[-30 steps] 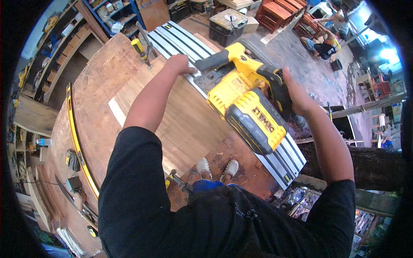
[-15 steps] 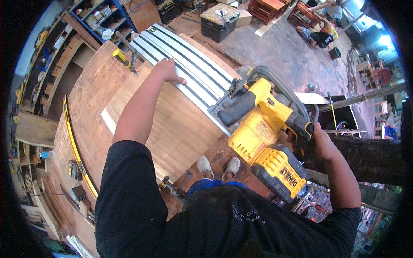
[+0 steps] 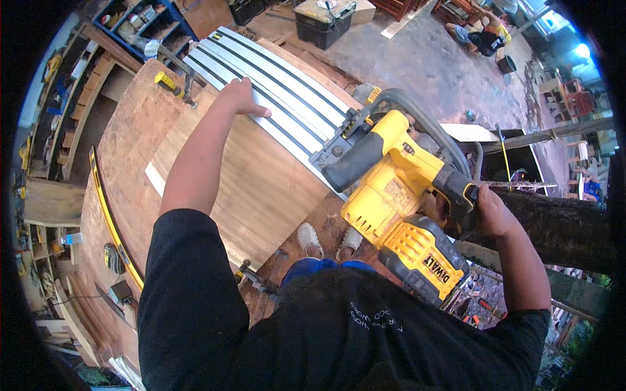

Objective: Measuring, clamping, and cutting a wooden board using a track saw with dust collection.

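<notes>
A yellow-and-black cordless track saw (image 3: 385, 186) sits at the near end of a silver guide rail (image 3: 287, 81) with black stripes. My right hand (image 3: 493, 210) is closed round its rear handle; the fingers are partly hidden behind it. My left hand (image 3: 240, 98) rests on the rail's left part, thumb stretched out across it and the other fingers only partly visible. Under the rail lies a wooden board (image 3: 261, 176) on a larger brown worktop (image 3: 130, 124). The saw's blade is out of sight.
A yellow-handled clamp (image 3: 171, 85) stands beyond the board, with another clamp (image 3: 246, 274) near my legs. A long yellow level (image 3: 111, 215) and a tape measure (image 3: 113, 259) lie at left. A black toolbox (image 3: 323, 27) stands beyond; another person (image 3: 488, 40) sits at far right.
The whole scene has shifted slightly left and up in the picture. My hands, the saw and the rail keep nearly the same places relative to each other.
</notes>
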Available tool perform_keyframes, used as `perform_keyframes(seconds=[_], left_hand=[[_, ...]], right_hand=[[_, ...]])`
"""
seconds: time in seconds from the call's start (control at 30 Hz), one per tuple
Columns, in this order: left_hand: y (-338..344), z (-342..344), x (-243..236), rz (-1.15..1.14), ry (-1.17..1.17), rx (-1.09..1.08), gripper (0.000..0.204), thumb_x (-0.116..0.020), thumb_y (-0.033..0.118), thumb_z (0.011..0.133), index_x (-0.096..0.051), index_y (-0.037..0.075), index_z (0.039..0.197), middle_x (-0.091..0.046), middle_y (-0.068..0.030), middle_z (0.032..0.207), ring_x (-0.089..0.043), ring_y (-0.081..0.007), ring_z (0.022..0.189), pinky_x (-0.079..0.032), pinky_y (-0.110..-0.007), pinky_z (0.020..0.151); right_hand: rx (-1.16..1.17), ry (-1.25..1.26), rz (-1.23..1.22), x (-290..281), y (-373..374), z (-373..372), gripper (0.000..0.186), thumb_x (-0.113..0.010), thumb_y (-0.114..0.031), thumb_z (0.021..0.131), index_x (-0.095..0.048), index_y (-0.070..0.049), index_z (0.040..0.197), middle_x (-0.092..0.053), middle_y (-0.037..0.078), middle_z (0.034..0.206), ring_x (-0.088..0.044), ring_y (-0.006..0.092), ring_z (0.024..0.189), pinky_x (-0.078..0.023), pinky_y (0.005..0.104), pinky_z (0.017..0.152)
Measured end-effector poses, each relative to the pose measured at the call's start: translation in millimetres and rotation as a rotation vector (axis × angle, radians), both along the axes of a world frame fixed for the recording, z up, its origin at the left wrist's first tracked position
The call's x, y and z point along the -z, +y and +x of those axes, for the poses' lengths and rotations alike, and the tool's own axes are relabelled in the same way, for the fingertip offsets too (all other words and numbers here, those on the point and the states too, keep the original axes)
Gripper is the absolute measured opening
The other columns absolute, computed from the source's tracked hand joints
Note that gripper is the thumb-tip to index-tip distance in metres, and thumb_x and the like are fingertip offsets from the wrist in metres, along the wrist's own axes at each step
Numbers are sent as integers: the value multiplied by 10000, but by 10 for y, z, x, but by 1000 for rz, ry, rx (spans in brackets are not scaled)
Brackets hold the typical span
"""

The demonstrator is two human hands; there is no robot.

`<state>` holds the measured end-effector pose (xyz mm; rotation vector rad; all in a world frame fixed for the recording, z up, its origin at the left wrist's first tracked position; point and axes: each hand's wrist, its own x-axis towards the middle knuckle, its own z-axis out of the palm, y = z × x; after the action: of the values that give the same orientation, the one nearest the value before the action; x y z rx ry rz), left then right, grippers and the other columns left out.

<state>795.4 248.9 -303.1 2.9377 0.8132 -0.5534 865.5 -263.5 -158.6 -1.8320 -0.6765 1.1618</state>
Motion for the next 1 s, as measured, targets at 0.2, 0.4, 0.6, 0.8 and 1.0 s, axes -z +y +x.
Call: perform_keyframes(seconds=[0.2,0.4,0.6,0.8,1.0], left_hand=[[64,-12,76,-22,-22,-7,1117,-809,657,491,-448,-80,1249,-516,-273,1242,-522,-359,1169,-453,-392,972],[93,-19,103,-50,-61,3,1117,-831,624,469,-441,-89,1236,-526,-284,1207,-544,-380,1119,-452,-408,959],[61,-13,60,-46,-20,-9,1121,-825,624,485,-426,-96,1246,-507,-288,1235,-534,-383,1141,-446,-411,971],[82,-48,68,-59,-47,3,1108,-815,630,496,-432,-96,1240,-514,-284,1229,-531,-389,1144,-448,-411,964],[69,-67,69,-41,-59,5,1082,-823,625,488,-463,-81,1224,-518,-285,1227,-532,-382,1142,-447,-410,966]], right_hand=[[83,232,54,124,-114,23,853,-354,-725,859,-507,36,1214,-607,106,1064,-583,172,925,-468,305,813],[44,149,54,97,-128,-1,839,-338,-719,869,-520,31,1198,-617,102,1039,-575,174,953,-459,314,835],[138,86,12,39,-83,-133,831,-311,-736,863,-561,8,1136,-621,100,999,-589,170,908,-471,300,791],[175,110,40,67,-47,-160,840,-321,-744,855,-573,10,1124,-633,85,949,-604,165,834,-484,288,735],[270,100,-32,32,-67,-205,829,-337,-732,861,-572,12,1140,-637,83,944,-607,156,814,-489,280,696]])
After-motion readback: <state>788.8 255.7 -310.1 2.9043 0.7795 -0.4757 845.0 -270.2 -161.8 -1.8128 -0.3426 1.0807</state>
